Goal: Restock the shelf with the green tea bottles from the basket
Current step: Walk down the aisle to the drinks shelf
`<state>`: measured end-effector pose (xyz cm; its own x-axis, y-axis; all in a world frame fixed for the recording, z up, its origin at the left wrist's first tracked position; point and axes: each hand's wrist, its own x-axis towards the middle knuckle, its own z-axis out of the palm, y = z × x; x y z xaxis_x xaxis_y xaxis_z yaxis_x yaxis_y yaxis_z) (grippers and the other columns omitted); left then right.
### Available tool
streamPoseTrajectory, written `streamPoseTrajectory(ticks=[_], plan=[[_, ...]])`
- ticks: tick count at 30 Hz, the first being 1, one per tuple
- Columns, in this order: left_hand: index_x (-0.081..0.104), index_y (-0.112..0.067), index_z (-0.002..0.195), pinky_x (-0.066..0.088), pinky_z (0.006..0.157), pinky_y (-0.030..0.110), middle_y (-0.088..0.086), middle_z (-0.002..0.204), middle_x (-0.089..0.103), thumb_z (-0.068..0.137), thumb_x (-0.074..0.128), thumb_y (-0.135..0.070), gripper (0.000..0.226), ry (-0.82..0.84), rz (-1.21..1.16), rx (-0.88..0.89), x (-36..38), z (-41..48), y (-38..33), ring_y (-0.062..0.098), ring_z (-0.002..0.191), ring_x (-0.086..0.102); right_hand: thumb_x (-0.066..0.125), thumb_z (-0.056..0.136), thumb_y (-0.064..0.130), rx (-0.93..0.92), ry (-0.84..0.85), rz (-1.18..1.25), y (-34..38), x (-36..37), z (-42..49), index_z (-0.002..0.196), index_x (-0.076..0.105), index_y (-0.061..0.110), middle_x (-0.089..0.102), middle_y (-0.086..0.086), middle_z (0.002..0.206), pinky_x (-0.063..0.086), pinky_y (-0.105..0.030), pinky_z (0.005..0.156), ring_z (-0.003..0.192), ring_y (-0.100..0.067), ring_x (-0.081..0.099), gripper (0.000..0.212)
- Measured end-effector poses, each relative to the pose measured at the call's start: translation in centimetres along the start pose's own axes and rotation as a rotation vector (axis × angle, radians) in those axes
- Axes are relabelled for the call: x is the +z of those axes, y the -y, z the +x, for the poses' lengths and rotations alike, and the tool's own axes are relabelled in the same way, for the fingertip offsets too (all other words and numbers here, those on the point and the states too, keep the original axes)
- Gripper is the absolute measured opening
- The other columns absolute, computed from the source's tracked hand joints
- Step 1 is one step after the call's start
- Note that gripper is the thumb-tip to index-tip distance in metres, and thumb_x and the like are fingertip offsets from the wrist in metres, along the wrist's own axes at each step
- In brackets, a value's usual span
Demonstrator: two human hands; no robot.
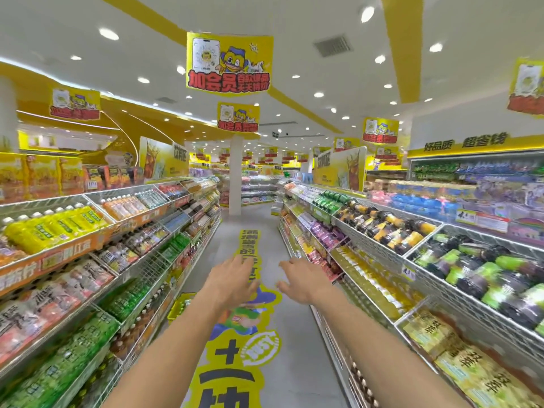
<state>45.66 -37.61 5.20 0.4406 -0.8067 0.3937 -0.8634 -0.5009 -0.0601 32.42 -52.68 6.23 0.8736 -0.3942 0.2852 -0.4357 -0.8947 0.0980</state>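
A yellow basket (180, 307) stands on the aisle floor by the foot of the left shelving, partly hidden behind my left forearm; green-topped bottles show inside it. Green tea bottles (70, 357) lie in rows on a lower left shelf, close to me. My left hand (232, 279) and my right hand (300, 279) are stretched out in front of me over the aisle, palms down, fingers spread, holding nothing. Both hands are above and to the right of the basket, apart from it.
Drink shelves run down the left side (141, 228) and the right side (382, 231) of a narrow aisle. A yellow floor sticker (235, 363) runs along the grey floor. A white pillar (235, 175) stands at the far end. Yellow signs hang overhead.
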Motion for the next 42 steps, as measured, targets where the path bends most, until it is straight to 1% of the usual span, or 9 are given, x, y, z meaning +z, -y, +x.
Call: streamPoseTrajectory(ticks=[4, 8, 13, 16, 20, 24, 27, 34, 42], plan=[[0.046, -0.014, 0.136, 0.047, 0.095, 0.043, 0.01, 0.13, 0.056, 0.099, 0.045, -0.054, 0.054, 0.024, 0.015, 0.008, 2.7, 2.5, 4.2, 0.032, 0.123, 0.054, 0.049, 0.099, 0.05, -0.004, 0.031, 0.003, 1.0, 2.3, 4.5, 0.14, 0.049, 0.012, 0.053, -0.014, 0.136, 0.046, -0.048, 0.101, 0.129, -0.036, 0.049, 0.056], [0.05, -0.013, 0.131, 0.046, 0.092, 0.041, 0.01, 0.126, 0.057, 0.099, 0.044, -0.053, 0.052, 0.087, 0.057, -0.017, 5.6, 4.3, 7.7, 0.031, 0.119, 0.054, 0.049, 0.1, 0.047, -0.006, 0.052, 0.015, 1.9, 4.6, 8.6, 0.141, 0.048, 0.011, 0.052, -0.015, 0.136, 0.045, -0.047, 0.098, 0.128, -0.036, 0.048, 0.054], [0.043, -0.013, 0.142, 0.046, 0.1, 0.044, 0.011, 0.133, 0.054, 0.1, 0.043, -0.053, 0.058, 0.126, 0.059, -0.043, 8.6, 7.6, 12.0, 0.031, 0.128, 0.05, 0.049, 0.1, 0.046, -0.037, 0.061, 0.03, 2.9, 7.8, 14.2, 0.142, 0.046, 0.012, 0.052, -0.014, 0.137, 0.046, -0.047, 0.096, 0.127, -0.034, 0.048, 0.054], [0.039, -0.017, 0.149, 0.045, 0.102, 0.042, 0.011, 0.138, 0.053, 0.101, 0.041, -0.054, 0.061, 0.142, 0.094, -0.057, 10.3, 10.0, 13.8, 0.031, 0.131, 0.048, 0.051, 0.099, 0.046, -0.041, 0.073, 0.037, 3.2, 9.8, 17.8, 0.135, 0.05, 0.011, 0.053, -0.014, 0.134, 0.045, -0.046, 0.096, 0.126, -0.034, 0.049, 0.05], [0.046, -0.016, 0.139, 0.042, 0.099, 0.041, 0.011, 0.135, 0.054, 0.1, 0.039, -0.056, 0.056, 0.182, 0.177, -0.052, 12.9, 13.8, 15.9, 0.032, 0.127, 0.05, 0.051, 0.099, 0.047, -0.068, 0.081, 0.05, 2.7, 12.7, 23.1, 0.128, 0.052, 0.011, 0.054, -0.014, 0.128, 0.046, -0.046, 0.093, 0.122, -0.035, 0.051, 0.046], [0.05, -0.013, 0.129, 0.045, 0.099, 0.042, 0.012, 0.129, 0.056, 0.1, 0.042, -0.053, 0.049, 0.18, 0.185, -0.064, 14.9, 19.9, 18.6, 0.032, 0.125, 0.051, 0.052, 0.099, 0.047, -0.082, 0.063, 0.065, 1.2, 14.3, 30.4, 0.128, 0.053, 0.011, 0.056, -0.016, 0.127, 0.047, -0.047, 0.093, 0.121, -0.036, 0.052, 0.047], [0.048, -0.013, 0.131, 0.045, 0.101, 0.042, 0.011, 0.132, 0.055, 0.1, 0.041, -0.053, 0.052, 0.168, 0.186, -0.075, 15.7, 25.7, 20.9, 0.032, 0.126, 0.051, 0.052, 0.098, 0.046, -0.087, 0.051, 0.071, -0.2, 14.8, 36.3, 0.127, 0.053, 0.01, 0.055, -0.016, 0.127, 0.047, -0.047, 0.092, 0.121, -0.037, 0.051, 0.046], [0.046, -0.012, 0.131, 0.046, 0.092, 0.045, 0.013, 0.129, 0.054, 0.1, 0.041, -0.054, 0.052, 0.138, 0.159, -0.113, 19.1, 37.7, 24.5, 0.033, 0.122, 0.051, 0.051, 0.098, 0.045, -0.105, 0.025, 0.08, -3.9, 18.0, 48.1, 0.128, 0.054, 0.01, 0.057, -0.014, 0.127, 0.048, -0.047, 0.091, 0.121, -0.035, 0.052, 0.046], [0.048, -0.012, 0.132, 0.045, 0.099, 0.048, 0.013, 0.132, 0.054, 0.1, 0.041, -0.054, 0.054, 0.197, 0.113, -0.123, 26.8, 47.6, 27.7, 0.034, 0.124, 0.051, 0.051, 0.099, 0.047, -0.104, 0.084, 0.054, -7.8, 24.0, 58.5, 0.133, 0.053, 0.013, 0.057, -0.013, 0.128, 0.047, -0.044, 0.09, 0.12, -0.035, 0.052, 0.048]])
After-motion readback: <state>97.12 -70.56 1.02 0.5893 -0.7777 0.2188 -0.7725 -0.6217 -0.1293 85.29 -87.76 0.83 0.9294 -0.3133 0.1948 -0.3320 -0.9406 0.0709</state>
